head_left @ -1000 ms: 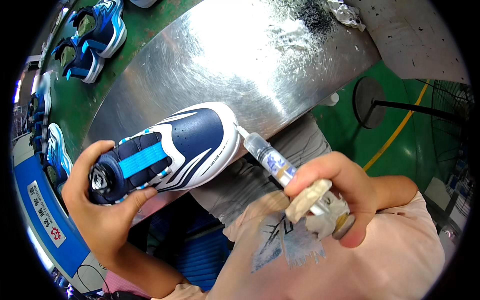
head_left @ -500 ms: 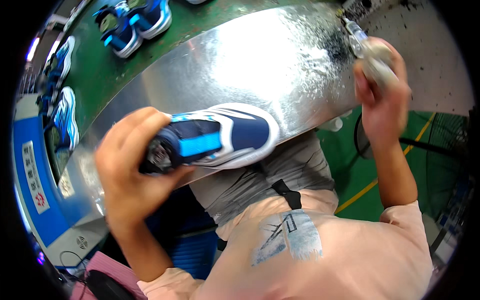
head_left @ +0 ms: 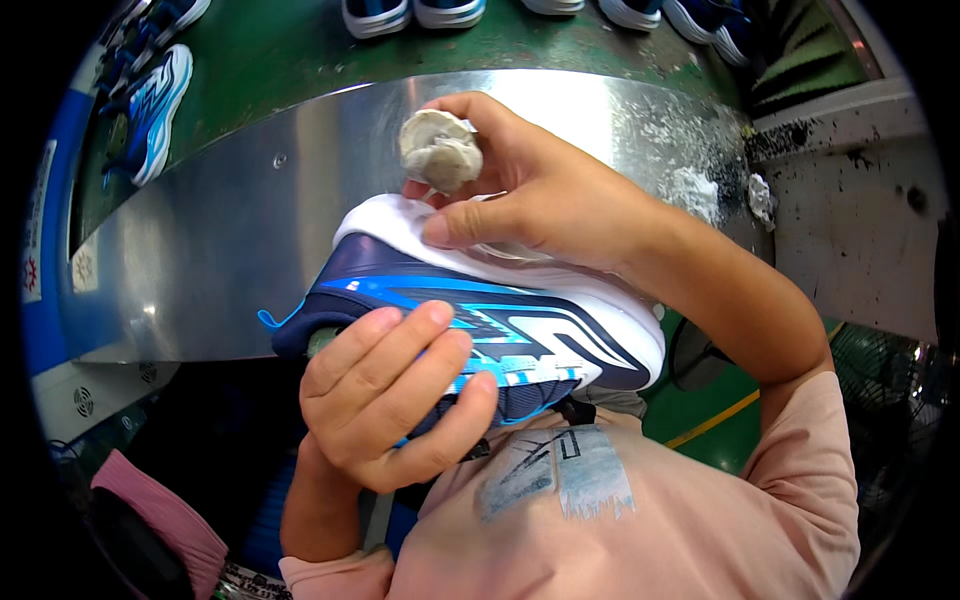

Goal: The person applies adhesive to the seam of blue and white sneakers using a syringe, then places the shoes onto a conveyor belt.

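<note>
A navy sneaker [head_left: 525, 335] with bright blue and white markings lies on its side in front of me, its white sole turned away. My left hand [head_left: 390, 400] is closed round its upper near the laces and collar, fingers over the side. My right hand [head_left: 540, 190] is closed on a rounded, off-white wad [head_left: 440, 150], which sticks out beyond the fingers above the sole. The right thumb rests against the sole's edge by the heel. Something pale and translucent shows under that palm, mostly hidden.
A shiny metal ledge [head_left: 230, 220] runs across, smeared white at right. A crumpled whitish lump [head_left: 762, 200] sits near the stained pale panel [head_left: 850, 190]. Beyond, several sneakers stand on the green surface [head_left: 290, 60], one sneaker [head_left: 150, 115] at left. A pink seat [head_left: 160, 520] is lower left.
The sneaker has tipped from sole-down onto its side and moved right, with my left hand on it. My right hand has come from the far right to its heel, bringing the wad.
</note>
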A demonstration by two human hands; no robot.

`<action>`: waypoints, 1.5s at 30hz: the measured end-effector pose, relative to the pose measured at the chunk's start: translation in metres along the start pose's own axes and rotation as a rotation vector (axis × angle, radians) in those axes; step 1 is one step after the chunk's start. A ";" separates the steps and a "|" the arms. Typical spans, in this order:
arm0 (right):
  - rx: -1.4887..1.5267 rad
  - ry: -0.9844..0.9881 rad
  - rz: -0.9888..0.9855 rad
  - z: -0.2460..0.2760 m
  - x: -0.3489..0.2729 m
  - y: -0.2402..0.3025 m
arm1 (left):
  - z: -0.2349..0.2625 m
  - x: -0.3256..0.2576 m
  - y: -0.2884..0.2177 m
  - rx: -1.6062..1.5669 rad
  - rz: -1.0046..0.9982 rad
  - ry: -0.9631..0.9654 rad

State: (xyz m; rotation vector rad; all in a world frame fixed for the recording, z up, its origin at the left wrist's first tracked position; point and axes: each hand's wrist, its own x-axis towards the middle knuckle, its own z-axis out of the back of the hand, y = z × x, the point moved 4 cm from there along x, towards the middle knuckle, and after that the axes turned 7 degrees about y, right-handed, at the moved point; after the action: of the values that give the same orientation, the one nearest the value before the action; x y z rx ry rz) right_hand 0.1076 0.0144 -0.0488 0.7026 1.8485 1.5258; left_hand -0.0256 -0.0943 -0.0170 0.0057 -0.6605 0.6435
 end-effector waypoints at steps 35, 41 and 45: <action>-0.607 -0.832 0.200 0.101 -0.172 -0.068 | -0.037 0.077 0.274 0.160 1.051 -0.193; -0.761 -0.802 0.331 0.093 -0.175 -0.087 | -0.024 0.032 0.292 -0.683 0.958 -0.449; -0.916 -0.786 0.393 0.090 -0.177 -0.086 | 0.008 -0.068 0.322 -0.727 1.064 -0.736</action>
State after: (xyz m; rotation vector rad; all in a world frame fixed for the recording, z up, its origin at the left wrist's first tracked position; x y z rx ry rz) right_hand 0.2906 -0.0746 -0.1208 1.0092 0.3644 1.7428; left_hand -0.2511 0.1263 -0.1116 -0.8706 -1.6143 1.4055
